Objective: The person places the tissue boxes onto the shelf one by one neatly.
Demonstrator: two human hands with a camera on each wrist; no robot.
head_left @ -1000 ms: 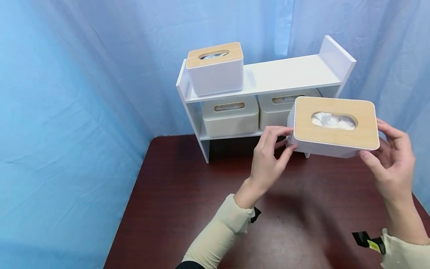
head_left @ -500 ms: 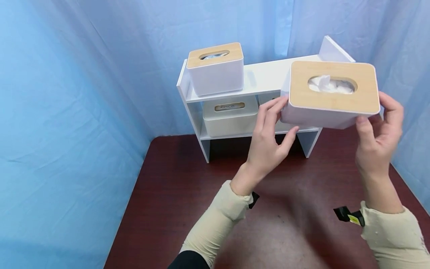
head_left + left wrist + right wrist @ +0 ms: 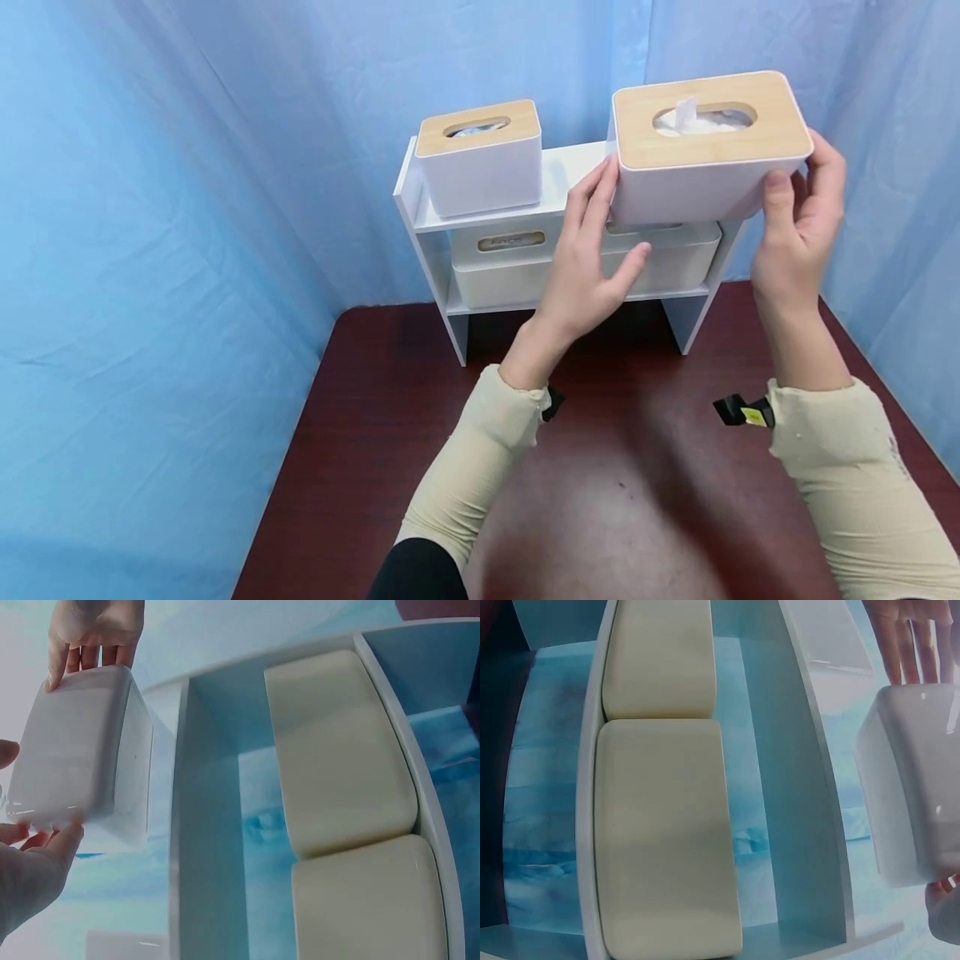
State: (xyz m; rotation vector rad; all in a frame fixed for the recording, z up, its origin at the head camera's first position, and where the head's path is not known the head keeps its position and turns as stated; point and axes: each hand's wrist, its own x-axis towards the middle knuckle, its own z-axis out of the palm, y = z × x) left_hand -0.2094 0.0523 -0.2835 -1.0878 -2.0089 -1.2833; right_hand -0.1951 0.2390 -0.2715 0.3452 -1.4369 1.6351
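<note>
A white tissue box (image 3: 690, 192) with a light wooden lid is held up at the right end of the shelf's top board; a tissue tip pokes through its oval slot. My left hand (image 3: 581, 275) presses straight fingers on its left side, the thumb standing apart. With thumb on the front and fingers round the right end, my right hand (image 3: 798, 242) grips it. The left wrist view shows the box's side (image 3: 75, 742) between both hands. Whether its base touches the board is hidden.
A white shelf (image 3: 566, 167) stands at the back of the dark red table (image 3: 375, 433). On its top left sits another wood-lidded tissue box (image 3: 483, 171). Two cream tissue boxes (image 3: 498, 279) fill the lower board. Blue curtains (image 3: 187, 250) hang behind and at the sides.
Both hands have raised the tissue box from in front of the shelf to its top board, moving it away and slightly left. My left thumb has come off the box.
</note>
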